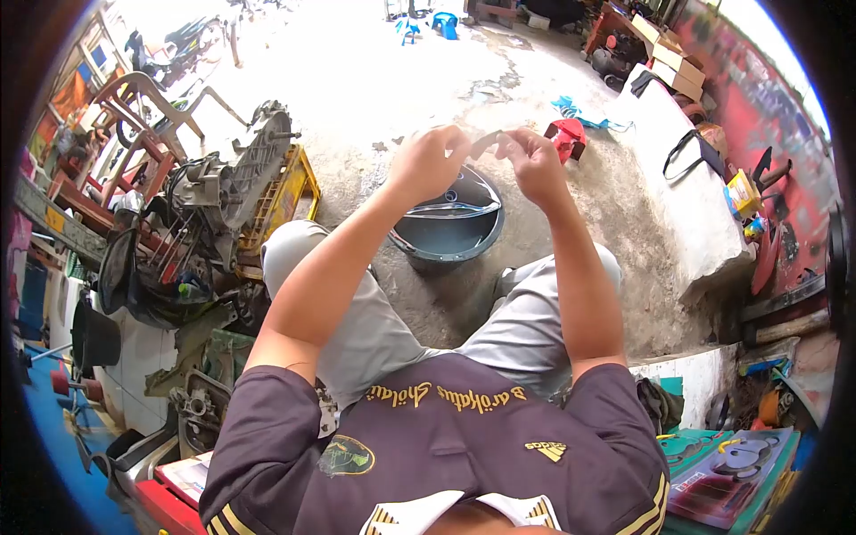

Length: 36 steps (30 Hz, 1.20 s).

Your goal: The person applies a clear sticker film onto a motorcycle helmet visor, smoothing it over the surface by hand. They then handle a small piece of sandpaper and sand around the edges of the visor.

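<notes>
"What do the hands hold?"

"On my feed, the left hand (432, 164) and right hand (535, 166), fingertips pinched narrow, grip a thin, curved greyish strip (484, 144) above a round, smooth, dark basin (448, 256)."

"And the surface, the room?"

"I see a rough, stained concrete floor (644, 254), the basin well inside its edges. A glossy red piece (567, 140) lies nearer the right edge, by a chalky white ledge (682, 209). Towards the left edge, ribbed metal casings (239, 189) sit beside a yellow crate (303, 185)."
</notes>
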### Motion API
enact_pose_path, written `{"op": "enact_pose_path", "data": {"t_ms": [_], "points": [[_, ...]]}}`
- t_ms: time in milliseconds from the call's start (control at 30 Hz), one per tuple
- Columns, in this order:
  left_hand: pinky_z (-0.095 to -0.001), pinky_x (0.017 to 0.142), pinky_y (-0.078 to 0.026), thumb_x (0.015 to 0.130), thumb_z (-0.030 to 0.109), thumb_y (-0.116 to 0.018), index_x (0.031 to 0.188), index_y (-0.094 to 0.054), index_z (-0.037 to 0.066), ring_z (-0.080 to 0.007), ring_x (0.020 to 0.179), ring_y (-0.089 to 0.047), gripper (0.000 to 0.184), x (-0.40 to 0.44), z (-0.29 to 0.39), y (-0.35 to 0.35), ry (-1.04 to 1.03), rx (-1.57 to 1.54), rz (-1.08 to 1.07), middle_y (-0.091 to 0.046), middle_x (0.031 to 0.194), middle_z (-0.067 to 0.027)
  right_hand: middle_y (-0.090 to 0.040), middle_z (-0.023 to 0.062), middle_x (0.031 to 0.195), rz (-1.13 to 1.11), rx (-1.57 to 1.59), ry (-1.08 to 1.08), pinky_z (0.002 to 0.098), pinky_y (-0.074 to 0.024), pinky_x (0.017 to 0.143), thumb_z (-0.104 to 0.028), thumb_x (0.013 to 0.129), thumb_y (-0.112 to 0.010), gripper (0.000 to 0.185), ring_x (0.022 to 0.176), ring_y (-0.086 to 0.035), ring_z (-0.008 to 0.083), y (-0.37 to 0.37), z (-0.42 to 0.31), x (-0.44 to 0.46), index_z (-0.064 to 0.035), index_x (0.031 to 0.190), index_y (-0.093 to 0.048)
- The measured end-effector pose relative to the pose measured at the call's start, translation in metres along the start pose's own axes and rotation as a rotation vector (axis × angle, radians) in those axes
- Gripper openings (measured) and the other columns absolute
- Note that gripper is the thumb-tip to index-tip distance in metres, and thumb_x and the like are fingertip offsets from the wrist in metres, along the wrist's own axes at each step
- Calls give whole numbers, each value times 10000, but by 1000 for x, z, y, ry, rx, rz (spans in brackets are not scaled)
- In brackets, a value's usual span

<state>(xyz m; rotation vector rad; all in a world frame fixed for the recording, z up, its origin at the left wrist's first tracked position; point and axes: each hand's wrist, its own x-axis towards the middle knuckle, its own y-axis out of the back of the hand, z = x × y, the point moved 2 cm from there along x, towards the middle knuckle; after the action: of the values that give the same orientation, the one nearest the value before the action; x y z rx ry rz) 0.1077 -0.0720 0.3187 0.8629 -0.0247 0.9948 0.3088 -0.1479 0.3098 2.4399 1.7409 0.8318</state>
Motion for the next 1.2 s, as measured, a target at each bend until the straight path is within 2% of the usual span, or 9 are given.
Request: {"op": "enact_pose_path", "data": {"t_ms": [67,200,267,367,467,633,833,933,1200], "points": [[-422,940,-541,1005,242,-652,1110,-754,42,-293,1018,-734,248,-9,1,2,51,16,-25,-782,1040,-142,-768,95,892,-15,-52,-67,300,-534,748,-221,1055,-675,282,819,-677,128,-4,-4,-7,43,1108,-761],[-418,942,-539,1002,264,-663,1095,-762,51,-297,1017,-731,253,-17,7,8,92,-75,-29,-778,1046,-136,-763,103,868,-29,-67,-56,311,-547,733,-242,1049,-685,307,802,-684,131,-13,-7,-12,45,1121,-766],[-414,946,-535,980,301,-703,1080,-777,51,-298,1022,-730,279,-17,14,13,128,-44,-103,-781,1057,-135,-760,102,862,-26,-83,-52,311,-548,731,-246,1047,-687,308,792,-680,131,-15,-11,-19,40,1126,-769],[-413,930,-540,946,322,-754,1072,-791,55,-296,1006,-734,298,-19,17,13,39,-16,-112,-785,1044,-137,-755,99,850,-9,-95,-59,307,-547,726,-255,1043,-691,308,779,-673,130,-13,-15,-21,30,1123,-775],[-413,914,-548,918,316,-788,1068,-793,57,-287,983,-738,300,-17,15,10,63,-86,-123,-788,1030,-141,-743,87,841,-15,-87,-84,301,-543,724,-257,1037,-698,292,775,-666,126,-8,-13,-26,16,1115,-767],[-408,895,-555,911,294,-795,1067,-791,52,-272,962,-739,288,-21,19,12,29,-112,-127,-786,1018,-149,-704,43,851,40,-21,-14,286,-521,705,-218,1000,-750,202,761,-629,96,-9,-7,-23,-43,1092,-705],[-402,878,-555,919,278,-791,1071,-787,47,-274,934,-729,276,-28,12,16,-21,-140,-96,-782,1008,-136,-716,43,847,21,-10,-28,281,-524,710,-196,979,-779,179,759,-637,98,-9,1,-21,-58,1083,-732],[-399,882,-551,924,273,-789,1079,-789,60,-276,936,-727,264,-31,15,20,-9,-136,-103,-782,1019,-128,-735,45,850,25,86,15,283,-535,725,-189,986,-774,187,771,-652,101,-15,1,-21,-44,1102,-756],[-406,928,-534,930,262,-780,1098,-791,80,-276,1006,-718,248,-31,15,22,17,-137,-75,-781,1046,-121,-753,53,886,-64,46,-28,280,-538,732,-168,1014,-737,177,813,-671,104,-15,-3,-27,-6,1078,-770]]}}
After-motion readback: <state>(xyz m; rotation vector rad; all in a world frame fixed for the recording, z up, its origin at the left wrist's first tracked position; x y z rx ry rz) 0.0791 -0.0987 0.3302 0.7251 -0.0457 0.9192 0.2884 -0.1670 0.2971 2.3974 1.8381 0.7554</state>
